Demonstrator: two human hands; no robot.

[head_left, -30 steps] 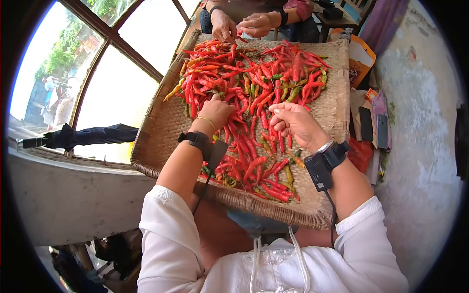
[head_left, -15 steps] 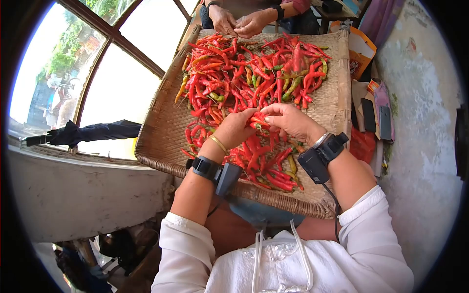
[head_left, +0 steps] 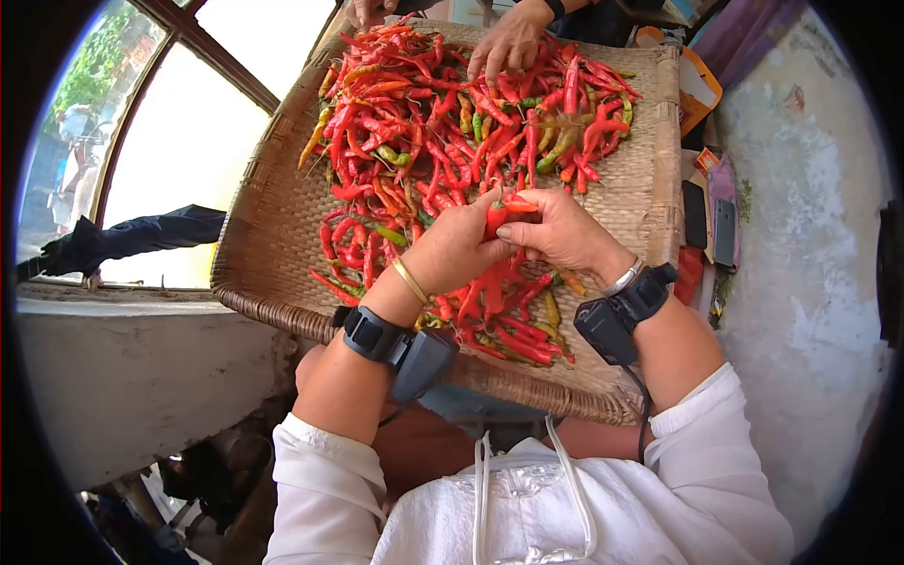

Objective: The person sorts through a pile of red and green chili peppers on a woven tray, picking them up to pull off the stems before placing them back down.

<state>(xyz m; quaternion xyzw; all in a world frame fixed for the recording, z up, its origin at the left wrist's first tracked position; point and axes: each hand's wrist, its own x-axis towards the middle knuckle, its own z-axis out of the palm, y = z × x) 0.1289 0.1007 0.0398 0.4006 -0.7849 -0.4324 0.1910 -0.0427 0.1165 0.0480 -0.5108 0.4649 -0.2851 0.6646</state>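
Observation:
A wide woven tray (head_left: 273, 235) holds a spread of red chili peppers (head_left: 377, 122), with some green and yellowish ones among them. Over its middle my two hands meet. My left hand (head_left: 457, 240) is closed around a red pepper (head_left: 496, 217), its green stem end pointing up between the hands. My right hand (head_left: 570, 231) pinches red pepper beside it, thumb and fingers pressed together. Below the hands lie more peppers (head_left: 527, 344), near the tray's front edge.
Across the tray, a co-worker's hand (head_left: 508, 42) reaches into the peppers, and the other hand (head_left: 369, 11) is at the far edge. A dark folded umbrella (head_left: 160, 235) lies by the window at left. Two phones (head_left: 723, 231) rest at right beside the wall.
My hands have shifted slightly, and the pepper between them now stands with its stem up. The co-worker's hands have parted, one reaching down into the peppers. The view has shifted a little.

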